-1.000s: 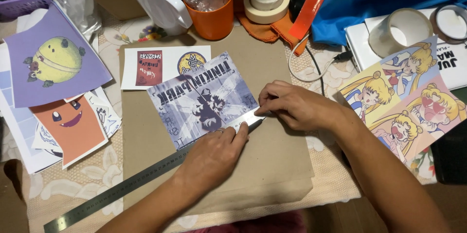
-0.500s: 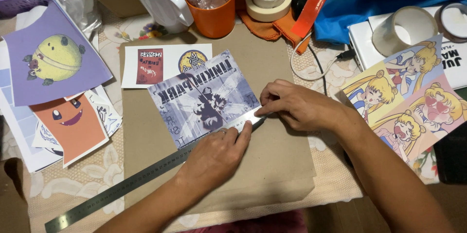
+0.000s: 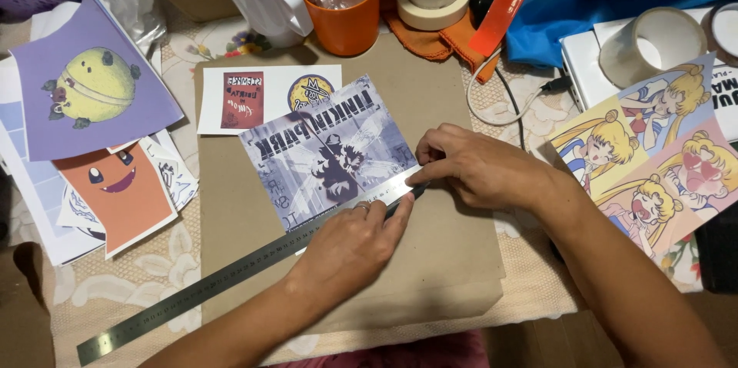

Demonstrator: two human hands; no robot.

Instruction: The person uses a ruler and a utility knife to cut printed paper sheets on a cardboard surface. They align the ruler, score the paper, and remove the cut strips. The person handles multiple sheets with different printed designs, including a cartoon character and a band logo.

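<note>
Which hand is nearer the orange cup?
Right. The right hand works at the ruler's upper end, below and right of the orange cup; the left hand presses the ruler lower down, farther away.

Just one cam here, head-mounted, looking steeply down and forward over the bench (image 3: 231,291) from close up, both forearms coming in from the bottom edge.

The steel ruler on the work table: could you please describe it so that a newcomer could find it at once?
Start at the brown cardboard sheet in the middle of the table. A long steel ruler runs slantwise across it, from the lower left up along the bottom edge of a blue-grey print, under the left hand. It is the only long, thin metal thing among the paper prints.
</note>
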